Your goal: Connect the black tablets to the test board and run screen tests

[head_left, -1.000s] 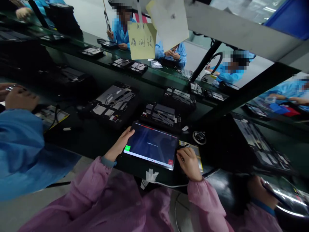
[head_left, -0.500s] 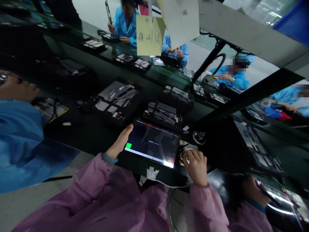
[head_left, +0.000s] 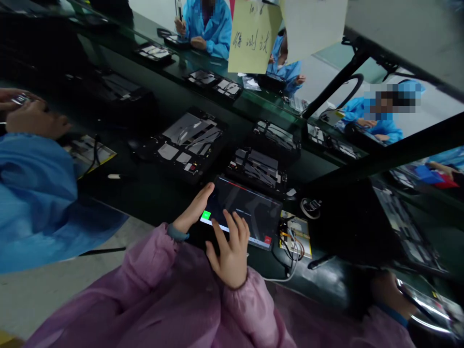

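A tablet (head_left: 250,205) with a lit dark screen lies tilted on the dark green bench in front of me; a green square shows at its lower left and a red one at its lower right. My left hand (head_left: 194,210) grips the tablet's left edge, thumb on the upper corner. My right hand (head_left: 230,249) is spread over the lower left of the screen, its index fingertip close to the green square. A small circuit board with wires (head_left: 295,234) lies just right of the tablet, with a white cable running from it.
Opened tablet chassis in black trays (head_left: 190,140) (head_left: 259,166) lie behind the tablet. A yellow paper note (head_left: 252,41) hangs overhead. A person in a blue sleeve (head_left: 32,179) works at my left, another's hand (head_left: 384,290) at my right, and several people in blue sit across the line.
My right hand left the circuit board at the tablet's right and crossed over to the lower left of the screen. The camera view shifted right and down.
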Tool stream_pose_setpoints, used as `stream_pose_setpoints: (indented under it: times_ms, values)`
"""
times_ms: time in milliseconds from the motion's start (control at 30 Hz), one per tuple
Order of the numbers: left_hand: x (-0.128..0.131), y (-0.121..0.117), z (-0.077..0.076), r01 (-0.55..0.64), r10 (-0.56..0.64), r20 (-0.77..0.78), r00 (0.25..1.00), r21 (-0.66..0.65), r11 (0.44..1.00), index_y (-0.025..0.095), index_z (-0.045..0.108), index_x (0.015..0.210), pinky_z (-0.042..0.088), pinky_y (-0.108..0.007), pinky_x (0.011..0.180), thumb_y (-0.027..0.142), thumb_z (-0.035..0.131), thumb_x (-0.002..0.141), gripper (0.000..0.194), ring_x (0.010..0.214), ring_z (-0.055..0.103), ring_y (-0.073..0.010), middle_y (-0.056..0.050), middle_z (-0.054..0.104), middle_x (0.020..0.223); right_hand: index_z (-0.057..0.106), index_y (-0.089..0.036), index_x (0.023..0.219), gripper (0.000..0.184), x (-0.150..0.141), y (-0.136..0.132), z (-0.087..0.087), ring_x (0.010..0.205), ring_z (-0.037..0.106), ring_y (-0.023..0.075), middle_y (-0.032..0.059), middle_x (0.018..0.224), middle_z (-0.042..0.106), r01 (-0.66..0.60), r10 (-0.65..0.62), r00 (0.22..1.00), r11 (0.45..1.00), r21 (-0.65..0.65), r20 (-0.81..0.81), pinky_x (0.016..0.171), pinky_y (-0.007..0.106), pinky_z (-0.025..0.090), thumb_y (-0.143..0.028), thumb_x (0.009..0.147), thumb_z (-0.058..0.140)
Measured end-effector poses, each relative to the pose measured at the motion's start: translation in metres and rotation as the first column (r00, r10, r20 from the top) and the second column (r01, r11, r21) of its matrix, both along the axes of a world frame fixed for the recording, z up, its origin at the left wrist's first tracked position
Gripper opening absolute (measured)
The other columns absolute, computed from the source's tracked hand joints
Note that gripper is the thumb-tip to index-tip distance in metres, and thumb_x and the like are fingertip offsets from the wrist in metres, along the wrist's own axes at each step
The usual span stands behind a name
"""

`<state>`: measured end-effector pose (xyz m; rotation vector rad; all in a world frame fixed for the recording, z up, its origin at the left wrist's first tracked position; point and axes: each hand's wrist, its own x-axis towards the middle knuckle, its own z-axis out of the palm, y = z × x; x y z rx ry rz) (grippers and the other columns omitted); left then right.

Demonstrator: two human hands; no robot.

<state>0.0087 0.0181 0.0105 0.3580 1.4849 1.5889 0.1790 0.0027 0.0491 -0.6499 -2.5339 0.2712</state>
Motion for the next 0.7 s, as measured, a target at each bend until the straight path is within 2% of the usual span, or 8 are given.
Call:
stream_pose_setpoints:
  times_ms: [100,267,467,700]
  values:
    - [0.000,-0.001,-0.003,-0.003,0.003,0.010,1.000,-0.007,1.000,0.020,0.060,0.127,0.023,-0.038,0.118,0.056,0.056,0.085,0.055,0.141,0.035,-0.0241,-0.007,0.046,0.148,0.052,-0.024,0.132,0.044,0.030,-0.006,-0.002,0.132,0.038,0.0331,0.0115,0.137,0.049,0.074,-0.077,0.995,0.996,-0.056,-0.057,0.102,0.056,0.040,-0.019,0.089,0.052]
    - [0.000,-0.001,-0.002,-0.029,0.030,0.015,0.999,-0.050,0.998,0.022,0.061,0.125,0.024,-0.036,0.118,0.054,0.060,0.084,0.052,0.141,0.035,-0.0240,-0.006,0.050,0.145,0.056,-0.025,0.124,0.038,0.060,-0.013,-0.021,0.124,0.045,0.0297,0.0106,0.126,0.055,0.146,-0.158,0.985,0.978,-0.148,-0.074,0.098,0.054,0.045,-0.011,0.089,0.049]
    - [0.000,-0.002,0.000,-0.022,0.023,0.011,1.000,-0.030,0.999,0.019,0.061,0.125,0.025,-0.035,0.118,0.054,0.058,0.084,0.054,0.139,0.038,-0.0244,-0.008,0.050,0.146,0.057,-0.027,0.126,0.040,0.067,-0.012,-0.025,0.122,0.046,0.0304,0.0102,0.124,0.056,0.220,-0.234,0.968,0.966,-0.133,-0.096,0.096,0.056,0.044,-0.014,0.090,0.048]
    - [0.001,-0.002,0.000,-0.081,0.081,-0.001,0.997,-0.057,0.995,0.018,0.063,0.122,0.026,-0.036,0.117,0.049,0.062,0.083,0.049,0.138,0.040,-0.0238,-0.008,0.053,0.143,0.056,-0.028,0.129,0.041,0.072,-0.007,-0.024,0.124,0.043,0.0315,0.0101,0.130,0.053,0.293,-0.300,0.951,0.952,-0.090,-0.079,0.098,0.057,0.041,-0.015,0.090,0.047]
